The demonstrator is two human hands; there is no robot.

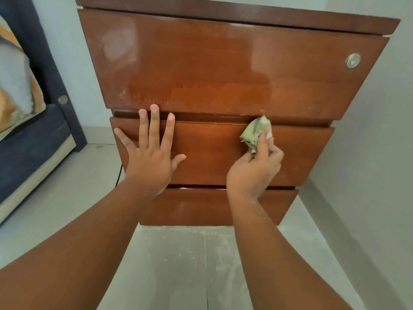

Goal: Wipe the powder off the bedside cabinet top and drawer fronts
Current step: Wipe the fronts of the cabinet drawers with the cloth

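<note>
With the left hand [149,157] spread flat on the middle drawer front [212,151] and the right hand [257,166] pinching a wadded cloth [256,133] near its upper edge, the loaded cloth may smear powder film [118,44] across the top drawer front [223,63] rather than lift it.

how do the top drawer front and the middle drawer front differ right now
The top drawer front carries pale powdery smears and a round metal lock; the middle drawer front looks cleaner and shows no lock. No hand touches the top one; the left hand lies flat on the middle one while the right hand presses a cloth there. Both are glossy brown wood.
</note>
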